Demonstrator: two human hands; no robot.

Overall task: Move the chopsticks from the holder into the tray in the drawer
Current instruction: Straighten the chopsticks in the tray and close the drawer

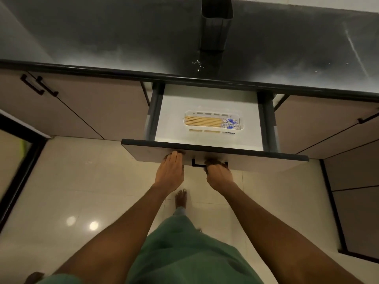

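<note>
Several wooden chopsticks (pixel 207 121) with blue-and-white patterned ends lie side by side in a white slotted tray (pixel 212 131). The tray rests on the white floor of the pulled-out drawer (pixel 174 119). A dark rectangular holder (pixel 216 23) stands upright on the black countertop behind the drawer; nothing shows above its rim. My left hand (pixel 171 171) lies flat against the drawer front, fingers together. My right hand (pixel 218 173) has its fingers curled around the black drawer handle (pixel 198 163).
The black countertop (pixel 102 37) carries a few water drops near its front edge. Beige cabinet doors with black handles flank the drawer. Glossy cream floor tiles lie below, and a bare foot (pixel 181 198) stands under the drawer front.
</note>
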